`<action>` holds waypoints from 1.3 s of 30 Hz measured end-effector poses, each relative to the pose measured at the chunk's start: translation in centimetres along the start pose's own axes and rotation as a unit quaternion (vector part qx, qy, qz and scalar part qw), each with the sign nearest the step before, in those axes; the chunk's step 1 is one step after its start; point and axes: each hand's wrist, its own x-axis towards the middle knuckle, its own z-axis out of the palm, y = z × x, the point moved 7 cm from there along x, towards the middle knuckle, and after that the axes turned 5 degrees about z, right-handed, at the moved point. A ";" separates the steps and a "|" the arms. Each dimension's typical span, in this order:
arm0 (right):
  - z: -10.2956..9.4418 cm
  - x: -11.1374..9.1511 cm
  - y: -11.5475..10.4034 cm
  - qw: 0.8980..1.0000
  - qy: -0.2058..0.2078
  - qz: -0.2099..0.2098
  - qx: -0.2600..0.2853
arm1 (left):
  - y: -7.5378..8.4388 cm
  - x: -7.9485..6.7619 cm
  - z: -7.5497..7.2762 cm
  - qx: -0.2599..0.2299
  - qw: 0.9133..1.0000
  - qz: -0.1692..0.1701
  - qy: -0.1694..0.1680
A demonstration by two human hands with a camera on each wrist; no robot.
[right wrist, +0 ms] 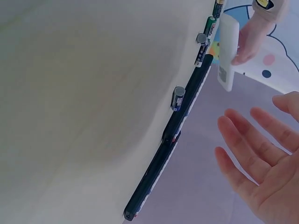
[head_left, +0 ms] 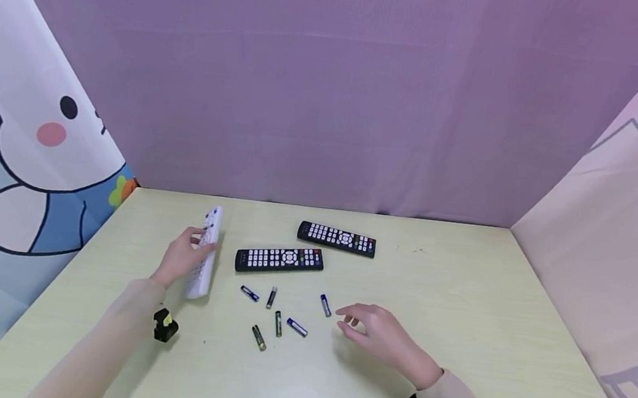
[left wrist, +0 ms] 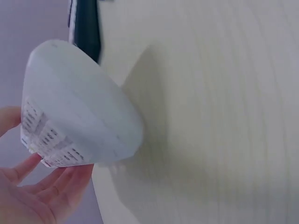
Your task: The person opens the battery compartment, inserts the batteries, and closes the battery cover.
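My left hand (head_left: 181, 259) grips a white remote control (head_left: 206, 258) by its sides, tilted and held a little above the table at the left. In the left wrist view the remote (left wrist: 84, 107) shows its rounded end, with fingers around its button side. Over the table at the right, my right hand (head_left: 377, 336) hovers with loosely bent fingers and holds nothing. Nearest to its fingertips lies a blue battery (head_left: 325, 305). In the right wrist view the palm (right wrist: 266, 172) is bare, and the battery (right wrist: 178, 99) lies apart from it.
Two black remotes lie farther back, one (head_left: 279, 260) in front of the other (head_left: 337, 238). Several more batteries are scattered in the middle, among them a blue one (head_left: 297, 327) and a green one (head_left: 259, 337). A purple cloth (head_left: 330, 96) hangs behind the table (head_left: 449, 290).
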 end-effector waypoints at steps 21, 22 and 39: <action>0.6 0.6 -0.9 0.999 -0.004 0.019 0.048 | 3.9 -2.4 1.1 -0.301 0.951 -0.050 0.049; 0.6 0.7 -1.0 0.998 -0.005 0.022 0.052 | 4.1 -2.5 1.2 -0.314 0.947 -0.050 0.053; 0.6 2.0 -2.8 0.989 0.046 0.044 0.136 | 7.9 -4.5 3.9 -0.454 0.888 -0.052 0.054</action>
